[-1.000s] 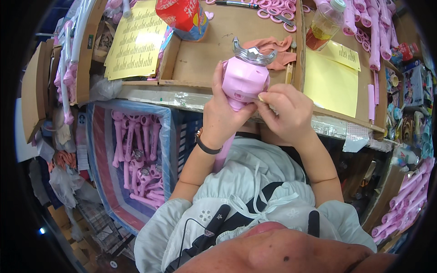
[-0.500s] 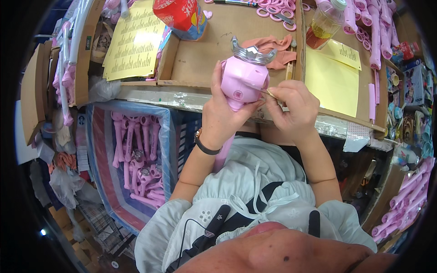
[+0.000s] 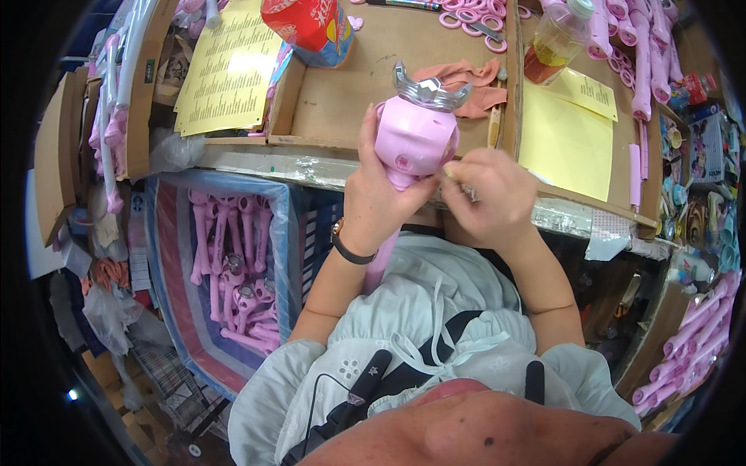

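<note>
My left hand (image 3: 386, 190) is wrapped round the neck of a pink toy wand (image 3: 416, 132), holding it upright with the thumb under its round head. A shiny silver crown (image 3: 432, 95) sits on top of the head, and the pink handle runs down past my wrist. Close against the right side of the head, my right hand (image 3: 497, 186) is closed in a pinch. Between its fingertips is a thin stick-like tool, mostly hidden by the fingers; its exact kind I cannot make out.
A blue-edged basket (image 3: 289, 256) of pink wand parts stands at my lower left. On the bench tray lie an orange cloth (image 3: 475, 85), pink rings (image 3: 470, 15) and a red packet (image 3: 311, 27). A bottle (image 3: 556, 43) stands by yellow sheets (image 3: 571, 147). More pink handles (image 3: 691, 346) lie at right.
My right hand has shifted slightly down and left, its fingers turning inward, so the thin tool shows less. The wand's head has tilted a little in my left hand.
</note>
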The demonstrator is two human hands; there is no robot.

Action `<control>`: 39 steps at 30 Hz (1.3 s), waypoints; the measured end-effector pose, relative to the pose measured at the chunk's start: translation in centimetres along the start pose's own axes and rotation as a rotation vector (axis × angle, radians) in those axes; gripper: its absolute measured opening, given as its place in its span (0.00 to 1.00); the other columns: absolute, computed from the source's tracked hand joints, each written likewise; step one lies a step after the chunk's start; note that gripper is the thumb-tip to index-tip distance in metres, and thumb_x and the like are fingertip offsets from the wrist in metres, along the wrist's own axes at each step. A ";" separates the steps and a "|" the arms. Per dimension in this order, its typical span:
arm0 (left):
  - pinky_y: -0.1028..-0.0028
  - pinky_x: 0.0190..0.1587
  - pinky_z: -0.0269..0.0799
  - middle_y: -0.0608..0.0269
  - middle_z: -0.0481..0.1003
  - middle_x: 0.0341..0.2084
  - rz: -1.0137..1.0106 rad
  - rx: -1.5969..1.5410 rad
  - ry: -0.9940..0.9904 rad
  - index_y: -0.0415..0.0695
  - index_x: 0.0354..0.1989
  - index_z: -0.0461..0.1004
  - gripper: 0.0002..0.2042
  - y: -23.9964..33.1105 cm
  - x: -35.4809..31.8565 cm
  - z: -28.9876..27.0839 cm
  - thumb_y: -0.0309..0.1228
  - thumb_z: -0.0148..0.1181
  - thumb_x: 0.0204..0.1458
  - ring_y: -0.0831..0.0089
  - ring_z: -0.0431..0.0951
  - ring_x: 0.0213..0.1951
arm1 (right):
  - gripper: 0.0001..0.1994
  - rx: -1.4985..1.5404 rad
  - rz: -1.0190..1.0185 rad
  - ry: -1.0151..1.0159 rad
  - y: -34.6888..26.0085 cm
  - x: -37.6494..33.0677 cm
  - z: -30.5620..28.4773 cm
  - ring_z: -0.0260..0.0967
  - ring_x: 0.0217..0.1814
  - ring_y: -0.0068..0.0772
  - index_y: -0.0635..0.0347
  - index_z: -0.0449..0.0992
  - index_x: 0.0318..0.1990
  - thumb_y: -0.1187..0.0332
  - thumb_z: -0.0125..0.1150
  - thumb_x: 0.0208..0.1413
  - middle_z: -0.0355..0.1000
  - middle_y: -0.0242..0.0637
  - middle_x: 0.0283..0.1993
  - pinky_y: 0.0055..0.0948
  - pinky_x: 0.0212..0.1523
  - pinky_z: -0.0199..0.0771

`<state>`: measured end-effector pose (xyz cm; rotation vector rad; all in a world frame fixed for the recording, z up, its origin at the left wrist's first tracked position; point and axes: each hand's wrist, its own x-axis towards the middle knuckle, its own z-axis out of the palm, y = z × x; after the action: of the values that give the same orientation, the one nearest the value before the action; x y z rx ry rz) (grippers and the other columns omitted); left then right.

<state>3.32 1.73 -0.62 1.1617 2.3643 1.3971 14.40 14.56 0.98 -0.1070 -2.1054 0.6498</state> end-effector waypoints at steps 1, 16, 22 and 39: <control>0.62 0.36 0.75 0.39 0.74 0.40 0.006 -0.006 0.002 0.38 0.66 0.40 0.53 0.0 0.0 0.0 0.41 0.73 0.35 0.46 0.78 0.37 | 0.11 -0.008 -0.026 -0.036 -0.1 0.1 0.0 0.71 0.24 0.34 0.57 0.73 0.30 0.73 0.69 0.37 0.71 0.35 0.27 0.28 0.21 0.69; 0.63 0.38 0.75 0.38 0.74 0.41 -0.057 -0.002 -0.024 0.37 0.66 0.40 0.54 0.2 0.0 -0.1 0.41 0.73 0.36 0.48 0.78 0.39 | 0.11 -0.042 0.044 0.015 0.1 0.4 -0.4 0.68 0.23 0.31 0.58 0.73 0.31 0.76 0.67 0.38 0.70 0.34 0.29 0.26 0.21 0.68; 0.67 0.47 0.72 0.43 0.72 0.47 -0.109 -0.133 -0.017 0.37 0.65 0.44 0.49 0.3 -0.1 -0.2 0.34 0.73 0.36 0.58 0.76 0.47 | 0.07 -0.385 0.533 0.203 5.2 -2.1 -6.2 0.67 0.26 0.31 0.63 0.72 0.28 0.71 0.63 0.51 0.69 0.37 0.28 0.29 0.28 0.67; 0.66 0.43 0.75 0.42 0.69 0.52 0.099 -0.009 0.046 0.40 0.67 0.44 0.52 0.5 -2.4 -0.6 0.40 0.73 0.35 0.52 0.77 0.45 | 0.20 -0.436 0.070 0.025 -0.2 3.5 1.3 0.53 0.64 0.50 0.57 0.68 0.53 0.63 0.55 0.53 0.61 0.44 0.59 0.50 0.64 0.44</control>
<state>4.95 -0.25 -0.46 1.2738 2.3587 1.4793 11.35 14.94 3.05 -0.4301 -2.1956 0.2185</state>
